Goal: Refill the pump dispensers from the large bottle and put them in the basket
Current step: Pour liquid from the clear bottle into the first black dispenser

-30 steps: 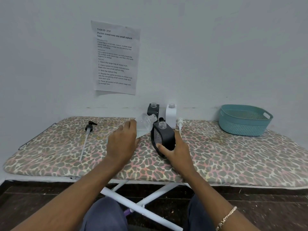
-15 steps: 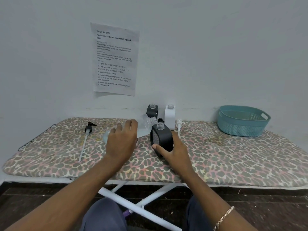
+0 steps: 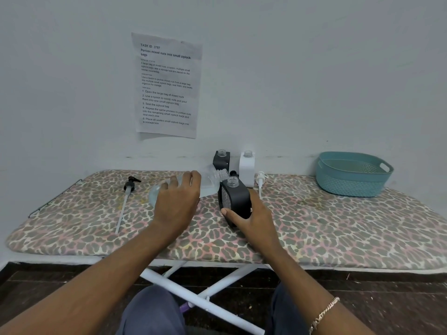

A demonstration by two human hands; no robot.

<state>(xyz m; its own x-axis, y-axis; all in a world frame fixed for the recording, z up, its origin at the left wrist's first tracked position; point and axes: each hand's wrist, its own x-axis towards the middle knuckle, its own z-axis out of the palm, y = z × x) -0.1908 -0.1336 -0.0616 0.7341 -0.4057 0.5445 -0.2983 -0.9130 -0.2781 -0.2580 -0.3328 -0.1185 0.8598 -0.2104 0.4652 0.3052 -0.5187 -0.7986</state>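
My right hand (image 3: 254,220) has its fingers wrapped round the black square plastic dispenser bottle (image 3: 234,198), cap off, standing on the leopard-print padded ironing board (image 3: 338,228). My left hand (image 3: 177,201) grips the big clear plastic bottle (image 3: 208,183), tipped so its threaded neck sits right at the black one's open mouth. I think liquid's going in, hard to tell. A black pump head with a long tube (image 3: 125,201) lies off left, a white pump (image 3: 260,180) just right. Further back, by the wall, stand another black bottle (image 3: 221,159) and a white one (image 3: 246,165), both open. The teal woven plastic basket (image 3: 353,175) sits far right.
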